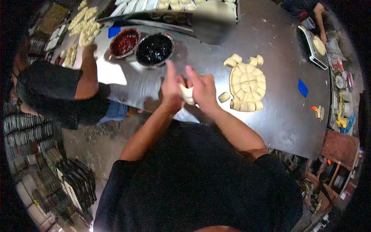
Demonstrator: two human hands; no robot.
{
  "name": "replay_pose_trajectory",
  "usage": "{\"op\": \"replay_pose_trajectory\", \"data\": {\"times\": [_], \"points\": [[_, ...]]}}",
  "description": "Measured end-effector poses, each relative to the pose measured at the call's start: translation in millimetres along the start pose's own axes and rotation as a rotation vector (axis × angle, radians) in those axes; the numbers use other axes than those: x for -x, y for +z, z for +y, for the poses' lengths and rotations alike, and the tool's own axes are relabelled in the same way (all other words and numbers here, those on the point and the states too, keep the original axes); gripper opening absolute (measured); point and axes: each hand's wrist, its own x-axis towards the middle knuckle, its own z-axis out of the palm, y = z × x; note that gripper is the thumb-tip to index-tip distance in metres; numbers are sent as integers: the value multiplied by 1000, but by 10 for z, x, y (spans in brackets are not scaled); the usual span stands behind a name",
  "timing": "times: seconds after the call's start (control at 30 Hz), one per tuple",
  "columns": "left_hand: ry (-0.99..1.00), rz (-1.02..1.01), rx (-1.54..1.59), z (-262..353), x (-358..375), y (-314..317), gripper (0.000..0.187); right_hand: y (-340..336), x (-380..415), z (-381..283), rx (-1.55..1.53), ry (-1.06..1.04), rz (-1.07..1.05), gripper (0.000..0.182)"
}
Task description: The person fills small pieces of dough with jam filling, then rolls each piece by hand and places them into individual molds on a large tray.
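Between the left hand (170, 89) and the right hand (204, 91), near the front edge of the metal table (282, 127), sits a small dough piece (187, 94). Both hands close in on it from the sides, the fingers curled around it and the thumbs pointing up and away from the body; blur hides exactly how each finger presses. The dough piece is pale cream and smooth, bent or folded in outline, and partly covered by the fingers, so its full shape cannot be told.

Just to the right of the right hand lies a loose dough lump (224, 97), short and thick. Beside that spreads the cut dough (247, 83), a rounded cluster of pale yellow chunks set close together. Beyond the left hand are a glossy dark paste (154, 49) and a red paste (124, 41).
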Motion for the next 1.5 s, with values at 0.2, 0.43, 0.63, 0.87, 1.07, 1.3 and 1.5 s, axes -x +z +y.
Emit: {"op": "replay_pose_trajectory", "data": {"times": [0.2,0.43,0.63,0.87,1.07,1.3,1.5], "points": [[-119,-10,112,-65,-989,-1194,89,388,-1330,288,503,-458,-479,34],[-93,122,629,310,-1296,-1015,86,1495,-2229,567,1278,-550,-613,24],[-30,-108,705,166,-1446,-1194,88,973,-2102,139,491,-267,-378,19],[120,157,128,293,-1387,-859,73,735,-1956,160,171,-53,-214,25],[467,376,-16,119,-890,-873,72,941,-1931,500,-240,13,-255,18],[192,-12,267,-55,-894,-1182,89,1086,-1724,260,219,-702,-87,25],[190,-31,389,31,-843,-1089,87,1048,-1773,-35,29,-604,-75,23]]}}
